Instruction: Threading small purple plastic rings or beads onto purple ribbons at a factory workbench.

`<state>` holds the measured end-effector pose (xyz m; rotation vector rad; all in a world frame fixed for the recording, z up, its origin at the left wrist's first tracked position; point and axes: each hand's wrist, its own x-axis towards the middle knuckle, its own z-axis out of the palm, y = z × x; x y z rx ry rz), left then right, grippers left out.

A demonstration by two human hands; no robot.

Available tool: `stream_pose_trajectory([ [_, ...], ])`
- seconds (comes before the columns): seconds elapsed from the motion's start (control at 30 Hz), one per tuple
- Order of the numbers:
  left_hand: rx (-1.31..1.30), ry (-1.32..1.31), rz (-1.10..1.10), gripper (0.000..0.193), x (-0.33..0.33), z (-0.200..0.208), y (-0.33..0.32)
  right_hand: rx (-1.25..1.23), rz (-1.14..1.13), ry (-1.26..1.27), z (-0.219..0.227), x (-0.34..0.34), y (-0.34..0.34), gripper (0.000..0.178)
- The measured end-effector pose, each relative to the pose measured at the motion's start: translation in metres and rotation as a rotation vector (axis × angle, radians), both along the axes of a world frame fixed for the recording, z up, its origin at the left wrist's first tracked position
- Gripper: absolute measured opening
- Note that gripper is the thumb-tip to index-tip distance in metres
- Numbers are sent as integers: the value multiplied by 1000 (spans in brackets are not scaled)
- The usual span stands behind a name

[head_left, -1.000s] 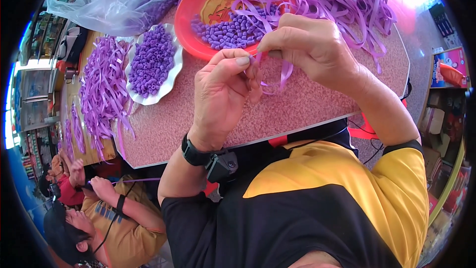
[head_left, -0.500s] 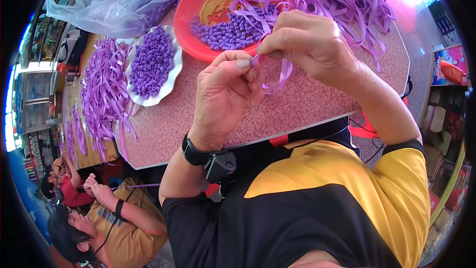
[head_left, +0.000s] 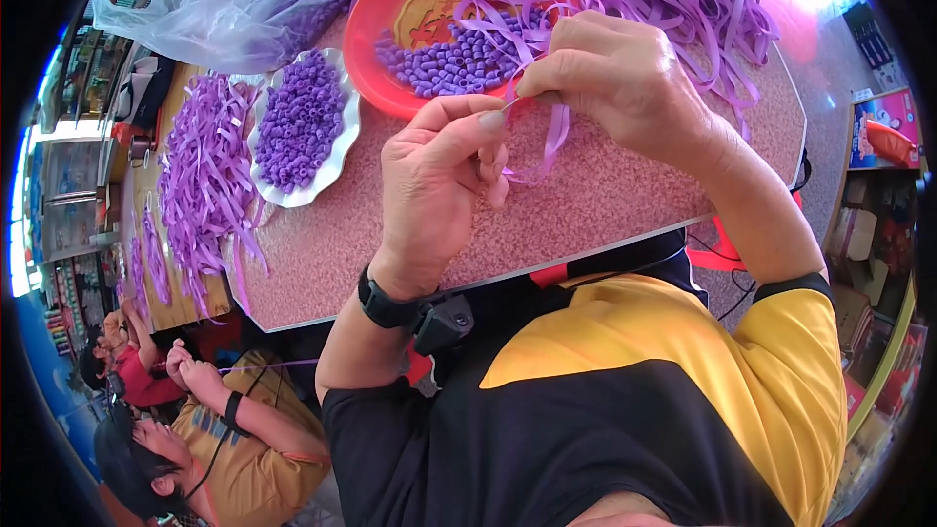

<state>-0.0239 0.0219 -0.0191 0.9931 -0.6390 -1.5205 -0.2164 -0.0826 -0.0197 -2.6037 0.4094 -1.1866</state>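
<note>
Far left, the white dish [head_left: 342,150] holds purple beads [head_left: 298,122]. Left hand [head_left: 429,171]: thumb and forefinger pinch a thin strand [head_left: 510,104], too fine to identify. Purple ribbon [head_left: 557,137] hangs between the hands above the table [head_left: 605,185]; expect it light, limp, slippery. Grip flat near its end. Right hand [head_left: 630,83]: thumb and forefinger pinch the strand opposite.

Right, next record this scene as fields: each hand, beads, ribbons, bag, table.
Left hand: pinching a thin piece, too fine to identify
Right hand: pinching the thin piece's other end
Beads: purple, in a red basin and a white wavy-rimmed dish
Ribbons: purple, piled upper right and left of the dish
Bag: translucent plastic, beyond the dish
Table: pink, speckled
</note>
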Motion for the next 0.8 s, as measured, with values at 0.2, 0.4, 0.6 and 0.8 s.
stream_pose_trajectory([
  [0.2,-78,-93,95,9,3,-4,3,35,-91,44,13,5,9,23],
  [0.4,-53,-72,145,8,4,-2,3,-160,-207,256,25,-6,8,17],
  [0.6,-63,-67,82,8,4,-7,4,-324,-219,322,36,10,31,14],
  [0.8,-152,-133,107,16,0,1,6,-155,-213,267,41,13,32,13],
])
